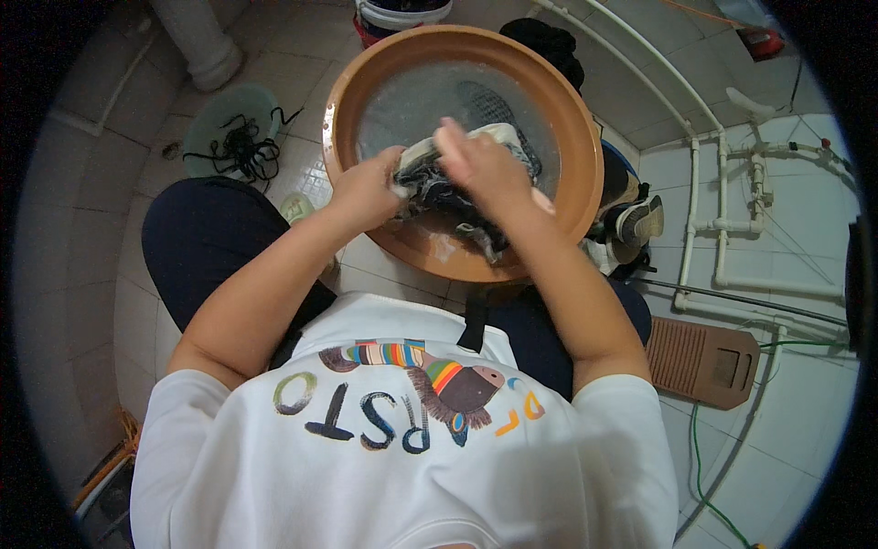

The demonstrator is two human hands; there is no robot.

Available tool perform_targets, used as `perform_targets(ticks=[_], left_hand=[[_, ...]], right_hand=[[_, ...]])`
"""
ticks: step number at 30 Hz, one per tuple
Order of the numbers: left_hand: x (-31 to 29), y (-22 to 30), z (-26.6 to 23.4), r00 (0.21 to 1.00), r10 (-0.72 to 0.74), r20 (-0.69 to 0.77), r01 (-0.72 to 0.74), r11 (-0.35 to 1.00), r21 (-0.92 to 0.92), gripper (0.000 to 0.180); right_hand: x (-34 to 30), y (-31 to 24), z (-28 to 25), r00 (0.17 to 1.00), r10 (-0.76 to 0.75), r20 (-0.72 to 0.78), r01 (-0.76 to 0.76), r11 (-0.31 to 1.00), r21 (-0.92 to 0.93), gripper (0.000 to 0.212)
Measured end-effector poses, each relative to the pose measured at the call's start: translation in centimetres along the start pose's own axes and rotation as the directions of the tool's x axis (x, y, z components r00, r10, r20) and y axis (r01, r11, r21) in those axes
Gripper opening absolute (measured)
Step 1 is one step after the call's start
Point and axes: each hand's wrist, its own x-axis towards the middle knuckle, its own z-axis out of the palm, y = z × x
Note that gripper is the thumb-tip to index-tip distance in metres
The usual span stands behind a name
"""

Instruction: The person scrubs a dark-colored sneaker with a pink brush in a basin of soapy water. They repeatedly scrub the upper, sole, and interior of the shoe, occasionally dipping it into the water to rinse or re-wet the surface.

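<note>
In a brown basin of cloudy, sudsy water, my left hand is closed on the near left end of a wet dark shoe with a whitish edge. My right hand lies over the shoe, blurred by motion, its fingers curled. What it grips is hidden; a pale pink bit shows beside its wrist. Just beyond, a dark patterned shoe sole shows in the water. Foam clings to the shoe near my left fingers.
A pale green basin at the left holds black laces. Several shoes lie right of the brown basin. Pale pipes run along the right wall, with a brown washboard below them. A bucket stands behind.
</note>
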Motion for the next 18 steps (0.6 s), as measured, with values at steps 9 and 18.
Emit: perform_targets(ticks=[9,18], left_hand=[[0.4,-1.0,0.7,0.999,0.036,0.004,-0.036,0.999,0.035,0.057],[0.6,-0.3,-0.2,0.996,0.09,0.016,-0.092,0.99,0.111,0.055]], right_hand=[[-0.9,-1.4,-1.0,0.989,0.014,0.145,-0.021,0.999,0.044,0.056],[0.1,3.6,-0.3,0.934,0.325,0.146,-0.315,0.945,-0.09,0.05]])
